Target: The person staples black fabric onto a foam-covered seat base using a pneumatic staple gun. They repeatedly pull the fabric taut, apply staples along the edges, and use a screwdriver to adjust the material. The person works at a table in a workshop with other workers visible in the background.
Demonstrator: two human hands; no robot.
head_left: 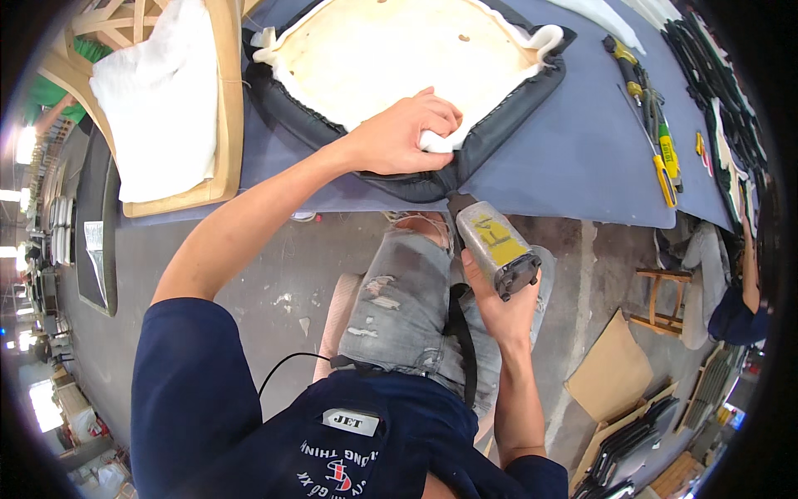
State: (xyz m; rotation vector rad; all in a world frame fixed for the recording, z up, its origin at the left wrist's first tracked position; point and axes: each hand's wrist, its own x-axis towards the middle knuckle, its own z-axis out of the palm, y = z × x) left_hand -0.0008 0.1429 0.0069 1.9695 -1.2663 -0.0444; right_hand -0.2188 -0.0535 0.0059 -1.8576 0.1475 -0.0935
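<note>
A seat panel lies underside up on the table, its pale wooden board edged with white padding and a black cover. At its near corner my left hand is closed on a fold of the white padding, the thumb toward the black edge. My right hand grips a grey staple gun with a yellow patch. The gun's nose meets the black cover at that same corner; whether it presses on it I cannot tell.
On the left a wooden chair frame carries a white sheet. Pliers and a yellow-handled screwdriver lie on the blue-grey tabletop. Black panels are stacked far right, near another person's arm. Below stands a wooden stool.
</note>
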